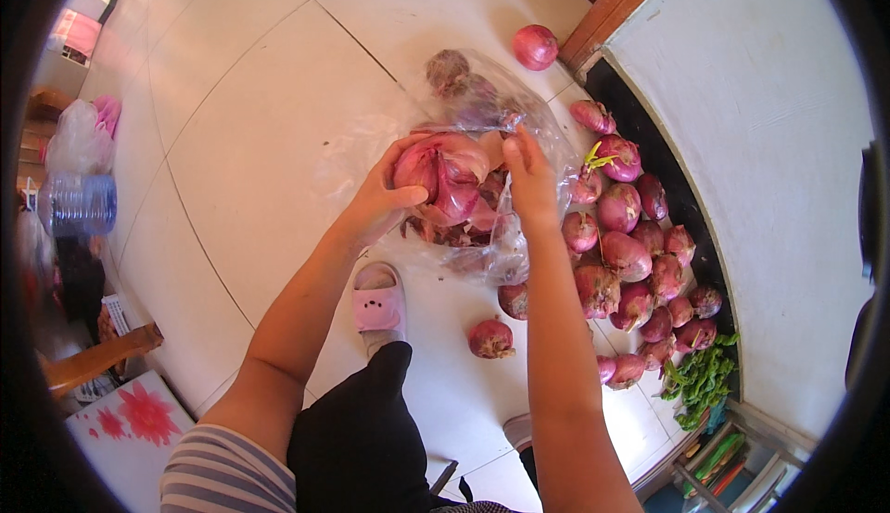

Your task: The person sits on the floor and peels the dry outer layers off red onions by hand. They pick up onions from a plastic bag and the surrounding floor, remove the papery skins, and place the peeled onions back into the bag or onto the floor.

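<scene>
My left hand (382,190) grips a large red onion (441,176) whose loose outer skin is split and folded back. Below the onion, a clear plastic bag (511,256) lies spread on the floor, with dry onion skins (452,231) inside it. The fingers of my right hand (532,176) are pinched together at the raised edge of this bag, just right of the onion. Darker scraps or onions (452,75) show through the bag's far end. To the right, several red onions (626,256) lie in a loose group on the tiles.
A single onion (535,47) sits by the wooden door frame (619,9); another onion (491,339) lies near my slippered foot (379,301). Green leafy vegetables (702,381) and a rack (723,464) stand along the right wall. A plastic bottle (80,204) and wooden furniture (104,360) are at left.
</scene>
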`<state>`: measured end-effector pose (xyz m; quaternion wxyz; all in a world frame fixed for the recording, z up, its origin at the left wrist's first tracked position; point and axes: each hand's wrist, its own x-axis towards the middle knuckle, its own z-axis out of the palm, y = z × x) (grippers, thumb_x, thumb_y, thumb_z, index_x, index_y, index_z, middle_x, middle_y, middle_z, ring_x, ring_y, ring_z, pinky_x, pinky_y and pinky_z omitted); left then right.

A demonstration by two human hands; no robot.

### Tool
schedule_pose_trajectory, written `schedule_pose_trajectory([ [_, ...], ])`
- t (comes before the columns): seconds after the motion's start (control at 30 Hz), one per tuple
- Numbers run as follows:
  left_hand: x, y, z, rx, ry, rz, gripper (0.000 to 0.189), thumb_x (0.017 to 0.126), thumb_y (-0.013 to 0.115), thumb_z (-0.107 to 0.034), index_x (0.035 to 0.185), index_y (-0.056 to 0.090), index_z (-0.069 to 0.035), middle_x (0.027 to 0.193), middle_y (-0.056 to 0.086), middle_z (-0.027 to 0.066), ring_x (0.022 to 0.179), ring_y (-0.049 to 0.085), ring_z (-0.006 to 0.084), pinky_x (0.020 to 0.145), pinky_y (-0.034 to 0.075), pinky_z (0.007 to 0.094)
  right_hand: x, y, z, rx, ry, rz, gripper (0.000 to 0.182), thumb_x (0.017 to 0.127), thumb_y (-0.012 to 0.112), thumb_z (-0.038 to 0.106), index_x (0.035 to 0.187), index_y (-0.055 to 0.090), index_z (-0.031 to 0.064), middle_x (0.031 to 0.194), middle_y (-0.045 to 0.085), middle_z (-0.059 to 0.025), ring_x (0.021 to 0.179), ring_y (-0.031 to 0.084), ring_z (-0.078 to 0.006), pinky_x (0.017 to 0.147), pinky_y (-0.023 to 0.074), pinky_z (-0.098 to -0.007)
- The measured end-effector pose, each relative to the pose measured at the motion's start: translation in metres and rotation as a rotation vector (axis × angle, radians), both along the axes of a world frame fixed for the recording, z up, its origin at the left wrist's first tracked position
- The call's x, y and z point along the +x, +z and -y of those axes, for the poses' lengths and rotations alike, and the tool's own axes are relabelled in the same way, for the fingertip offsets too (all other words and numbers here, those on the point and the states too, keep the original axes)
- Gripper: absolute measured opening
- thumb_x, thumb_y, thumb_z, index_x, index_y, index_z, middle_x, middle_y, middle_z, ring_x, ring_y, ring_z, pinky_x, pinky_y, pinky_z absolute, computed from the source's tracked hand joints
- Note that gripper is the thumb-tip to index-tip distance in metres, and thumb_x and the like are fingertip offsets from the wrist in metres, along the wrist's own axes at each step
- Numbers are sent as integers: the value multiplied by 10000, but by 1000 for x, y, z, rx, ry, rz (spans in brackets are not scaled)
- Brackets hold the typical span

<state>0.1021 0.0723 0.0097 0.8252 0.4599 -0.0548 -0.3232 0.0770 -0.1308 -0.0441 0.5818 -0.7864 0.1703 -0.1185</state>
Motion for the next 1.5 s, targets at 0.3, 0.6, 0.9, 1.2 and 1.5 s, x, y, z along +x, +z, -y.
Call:
schedule_pose_trajectory([
  [0.3, 6, -17, 15, -146, 99, -90, 783, 685, 746, -238, 1306, 311, -45, 1281, 414, 119, 1182, 438, 234, 994, 381, 383, -16, 76, 3, 194, 338, -173, 527, 775, 709, 229, 1204, 504, 1, 1050, 613, -128, 960, 571, -172, 850, 442, -294],
  [0.6, 9, -4, 25, -59, 81, -31, 743, 692, 752, -223, 1286, 347, -34, 1244, 454, 114, 1144, 472, 215, 975, 406, 367, -20, 83, 1, 9, 267, 25, 408, 760, 698, 165, 1120, 567, 24, 997, 628, -118, 954, 575, -216, 844, 440, -319],
  [0.9, 11, 1, 30, 3, -5, -1, 720, 693, 745, -244, 1274, 380, -26, 1203, 489, 104, 1105, 500, 202, 952, 420, 345, -17, 81, 2, -114, 309, 226, 237, 771, 665, 124, 989, 644, 32, 1038, 609, -114, 970, 551, -259, 874, 414, -342],
  [1.2, 10, -2, 28, 4, -12, 38, 703, 705, 732, -268, 1265, 386, -19, 1192, 492, 98, 1088, 509, 195, 930, 435, 337, -21, 73, -18, -225, 146, 351, 140, 821, 596, 83, 942, 648, 34, 954, 616, -113, 909, 559, -272, 817, 429, -344],
  [1.5, 8, -5, 34, -6, 20, 32, 719, 697, 737, -270, 1267, 379, -18, 1190, 491, 107, 1093, 505, 203, 938, 429, 338, -25, 81, -17, -24, 135, 301, 122, 820, 604, 78, 926, 629, 22, 999, 607, -113, 931, 555, -248, 860, 412, -326],
])
